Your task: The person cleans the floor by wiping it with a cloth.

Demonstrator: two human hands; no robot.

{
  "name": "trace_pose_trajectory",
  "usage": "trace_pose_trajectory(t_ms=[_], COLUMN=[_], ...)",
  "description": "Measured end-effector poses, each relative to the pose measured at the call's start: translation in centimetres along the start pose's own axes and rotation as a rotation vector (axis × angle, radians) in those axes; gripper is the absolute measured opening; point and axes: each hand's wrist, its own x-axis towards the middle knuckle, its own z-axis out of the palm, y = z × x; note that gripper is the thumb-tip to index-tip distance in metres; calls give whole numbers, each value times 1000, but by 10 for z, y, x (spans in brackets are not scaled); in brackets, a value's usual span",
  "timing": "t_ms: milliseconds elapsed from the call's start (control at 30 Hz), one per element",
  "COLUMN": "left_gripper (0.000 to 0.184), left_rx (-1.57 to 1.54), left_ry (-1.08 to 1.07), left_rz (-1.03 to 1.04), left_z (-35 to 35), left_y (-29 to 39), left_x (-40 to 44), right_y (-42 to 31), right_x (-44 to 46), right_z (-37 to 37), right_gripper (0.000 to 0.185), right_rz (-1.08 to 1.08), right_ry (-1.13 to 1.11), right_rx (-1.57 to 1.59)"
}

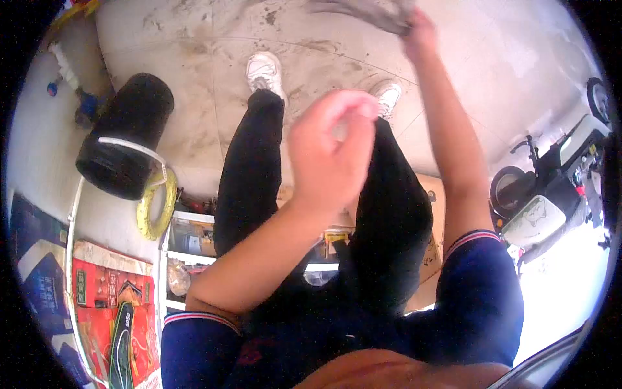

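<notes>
My left hand (pixel 334 152) is in front of my body, above the gap between my knees. Its fingers curl round toward the thumb, and nothing shows in them. Farther out, at the top right, my right hand (pixel 420 37) is closed on a long dark grey floppy-looking thing (pixel 369 13). Motion smears that thing and the frame edge cuts it, so its exact kind is unclear. Pale tiled floor (pixel 311 58) with dark smudges lies beneath it.
A black cylindrical bin (pixel 129 129) stands at the left, near a yellow ring (pixel 155 207) and a red printed bag (pixel 113 292). Shelves with small items (pixel 191 240) and a cardboard box (pixel 431 259) are near my legs. A white and black two-wheeler (pixel 551 188) is at the right.
</notes>
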Motion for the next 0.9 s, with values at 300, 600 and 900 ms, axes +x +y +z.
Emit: trace_pose_trajectory(t_ms=[300,600,900], left_gripper=[14,16,16], left_rx=[61,136,182], left_ry=[-163,-340,-173], left_rz=[-152,-190,-177], left_z=[2,18,16], left_y=[9,24,16], left_x=[-1,6,9], right_y=[110,122,76], right_x=[83,91,23], right_z=[-163,15,236], right_gripper=[54,51,34], right_rz=[-128,-539,-643], right_ry=[550,681,-181], right_rx=[-969,-924,-638])
